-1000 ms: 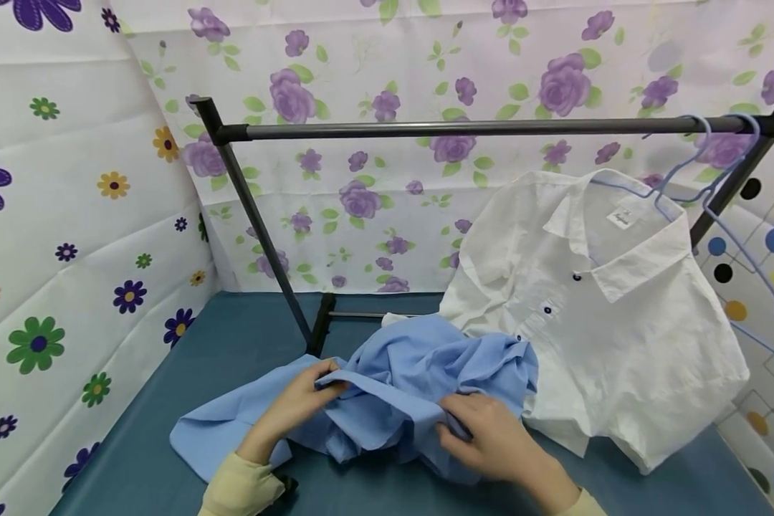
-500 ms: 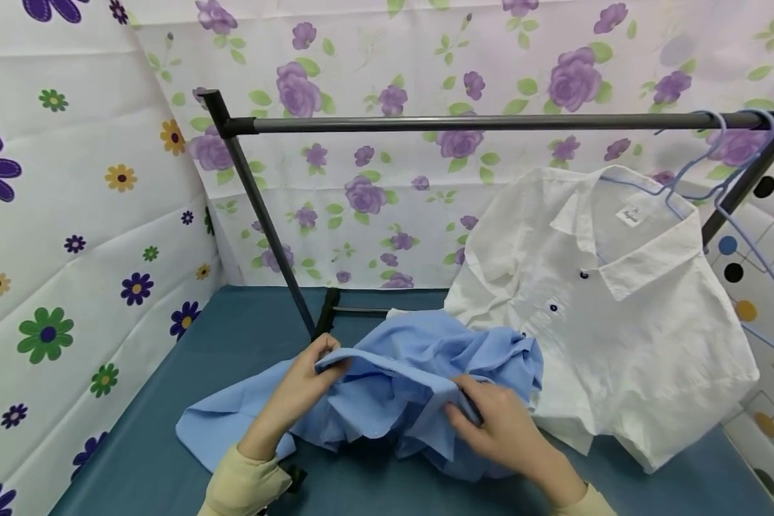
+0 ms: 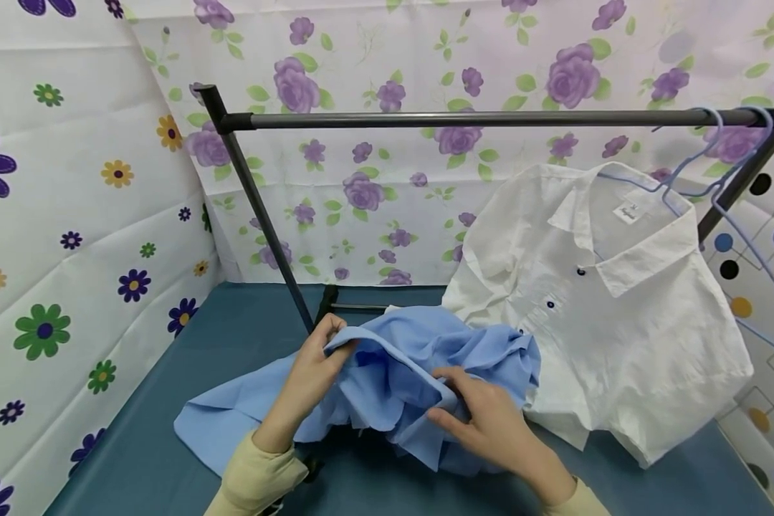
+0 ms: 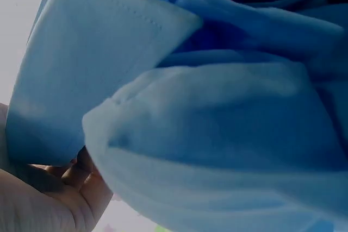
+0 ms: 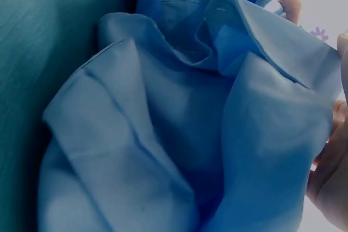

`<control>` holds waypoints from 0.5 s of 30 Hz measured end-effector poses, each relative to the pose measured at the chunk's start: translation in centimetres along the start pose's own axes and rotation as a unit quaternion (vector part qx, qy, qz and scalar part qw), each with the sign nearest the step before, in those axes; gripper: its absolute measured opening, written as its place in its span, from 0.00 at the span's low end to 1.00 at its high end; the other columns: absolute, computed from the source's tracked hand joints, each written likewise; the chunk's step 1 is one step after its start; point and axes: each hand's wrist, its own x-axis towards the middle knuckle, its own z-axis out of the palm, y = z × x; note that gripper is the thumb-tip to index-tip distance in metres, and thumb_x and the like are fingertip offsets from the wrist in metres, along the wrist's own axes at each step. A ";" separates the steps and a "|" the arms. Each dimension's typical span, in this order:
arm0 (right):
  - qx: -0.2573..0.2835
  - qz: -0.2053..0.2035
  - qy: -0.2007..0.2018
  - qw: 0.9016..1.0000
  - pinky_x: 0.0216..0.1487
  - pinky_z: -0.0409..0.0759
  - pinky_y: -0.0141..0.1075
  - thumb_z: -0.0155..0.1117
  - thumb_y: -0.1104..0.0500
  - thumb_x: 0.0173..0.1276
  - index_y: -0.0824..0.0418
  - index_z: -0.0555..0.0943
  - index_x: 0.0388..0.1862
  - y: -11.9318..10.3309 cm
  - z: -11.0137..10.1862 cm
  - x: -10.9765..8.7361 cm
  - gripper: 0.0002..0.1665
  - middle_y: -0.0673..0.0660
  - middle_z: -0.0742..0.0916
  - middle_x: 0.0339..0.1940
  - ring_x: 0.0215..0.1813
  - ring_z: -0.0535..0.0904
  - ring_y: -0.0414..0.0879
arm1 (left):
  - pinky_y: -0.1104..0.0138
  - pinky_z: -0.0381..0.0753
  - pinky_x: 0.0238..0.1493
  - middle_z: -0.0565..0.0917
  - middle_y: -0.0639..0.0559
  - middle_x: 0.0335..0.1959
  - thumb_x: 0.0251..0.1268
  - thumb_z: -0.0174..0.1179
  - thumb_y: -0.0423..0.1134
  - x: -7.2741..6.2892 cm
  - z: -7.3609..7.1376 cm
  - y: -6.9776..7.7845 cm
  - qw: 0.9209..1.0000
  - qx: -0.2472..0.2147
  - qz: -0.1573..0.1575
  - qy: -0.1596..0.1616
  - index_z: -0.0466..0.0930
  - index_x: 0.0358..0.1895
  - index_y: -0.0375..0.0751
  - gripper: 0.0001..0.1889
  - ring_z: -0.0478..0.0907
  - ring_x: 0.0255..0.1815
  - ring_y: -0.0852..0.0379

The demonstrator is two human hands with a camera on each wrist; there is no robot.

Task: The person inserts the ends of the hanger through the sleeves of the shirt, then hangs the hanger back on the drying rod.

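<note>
Blue garment [image 3: 426,326], one, light blue, lying rumpled on the teal tabletop [image 3: 196,373] in front of the rack; one part spreads flat to the left, the rest is bunched in loose folds, and its right end overlaps the white shirt in the head view. A long edge, raised in an arch between the two hands, frames an open hollow of darker, shaded cloth; a straight-edged flap with a row of stitching shows in the left wrist view. Left hand [image 3: 312,369]: thumb and fingers pinching the upper end of that edge. Right hand [image 3: 493,426]: thumb and forefinger either side of the lower end, gripping the cloth. Compared with one second ago, the left hand stands higher, the edge bows up more steeply and the hollow gapes wider; the white shirt keeps its place. White shirt [image 3: 638,337], one, collared, dark-buttoned, with a label inside the neck; in its neck opening, a thin blue hanger [image 3: 679,169], hooked over the bar. Second hanger [image 3: 753,244], same colour, hooked beside it at the right end. Rack [image 3: 426,120], dark metal tube. Behind, a backdrop [image 3: 361,236] of purple roses; left, a flower-printed panel [image 3: 84,330]; right, a dotted panel [image 3: 770,358].
</note>
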 end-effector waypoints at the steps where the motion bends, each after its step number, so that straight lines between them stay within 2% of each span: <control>1: -0.001 0.002 0.001 1.000 0.29 0.72 0.27 0.67 0.43 0.71 0.51 0.77 0.59 -0.1 0.0 0.1 0.23 0.38 0.79 0.31 0.27 0.70 0.29 | 0.61 0.62 0.40 0.59 0.51 0.27 0.77 0.56 0.35 0.0 0.1 0.2 1.000 0.003 0.003 0.000 0.64 0.38 0.42 0.10 0.60 0.30 0.53; 6: 0.008 0.003 0.017 1.000 0.29 0.72 0.26 0.69 0.52 0.69 0.52 0.78 0.56 -0.2 0.1 0.3 0.18 0.40 0.81 0.32 0.28 0.72 0.30 | 0.60 0.64 0.40 0.61 0.51 0.27 0.76 0.57 0.36 0.0 0.2 0.7 1.000 0.022 0.017 -0.005 0.65 0.38 0.42 0.09 0.63 0.30 0.52; 10: 0.032 0.013 0.047 0.998 0.25 0.70 0.23 0.67 0.61 0.67 0.52 0.78 0.57 -0.1 -0.2 0.2 0.20 0.40 0.79 0.30 0.25 0.70 0.29 | 0.62 0.67 0.37 0.66 0.49 0.27 0.76 0.57 0.35 -0.3 -0.1 0.6 0.998 0.041 0.028 -0.023 0.68 0.39 0.45 0.07 0.66 0.29 0.52; 13: 0.054 0.011 0.078 0.995 0.25 0.70 0.23 0.65 0.64 0.67 0.53 0.78 0.58 0.1 -0.7 0.2 0.21 0.42 0.79 0.30 0.24 0.70 0.30 | 0.63 0.68 0.38 0.70 0.49 0.30 0.76 0.57 0.36 -0.5 -0.4 0.6 0.997 0.042 0.037 -0.044 0.71 0.41 0.44 0.04 0.68 0.30 0.53; 15: 0.060 0.002 0.096 0.994 0.25 0.70 0.23 0.65 0.62 0.69 0.55 0.78 0.58 0.3 -1.2 0.4 0.19 0.43 0.80 0.31 0.25 0.70 0.31 | 0.62 0.70 0.39 0.75 0.50 0.32 0.76 0.57 0.36 -0.6 -0.6 0.7 0.997 0.036 0.048 -0.055 0.73 0.42 0.43 0.03 0.71 0.33 0.53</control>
